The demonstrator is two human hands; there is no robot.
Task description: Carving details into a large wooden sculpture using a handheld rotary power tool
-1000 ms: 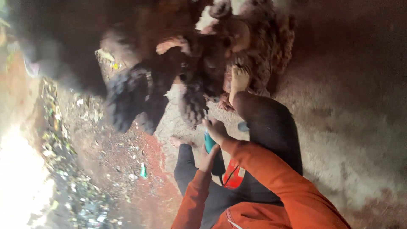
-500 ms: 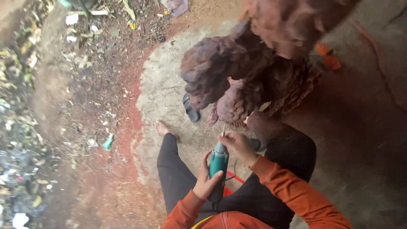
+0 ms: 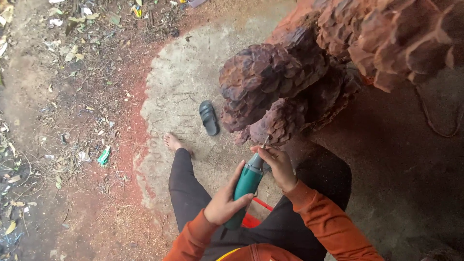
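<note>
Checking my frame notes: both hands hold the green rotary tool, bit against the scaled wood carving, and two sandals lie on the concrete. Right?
Nearly: only one sandal lies on the concrete, per the head view. Both hands, left and right, hold the green rotary tool at the carving.

Scaly carving (image 3: 309, 82) cut off at top and right edges; green tool's (image 3: 246, 186) bit too small to tell.

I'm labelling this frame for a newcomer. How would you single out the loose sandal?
Start at the big reddish-brown scaled carving. On the pale concrete patch left of its lowest lobe lies a dark grey sandal. It lies alone just above the bare foot.
</note>
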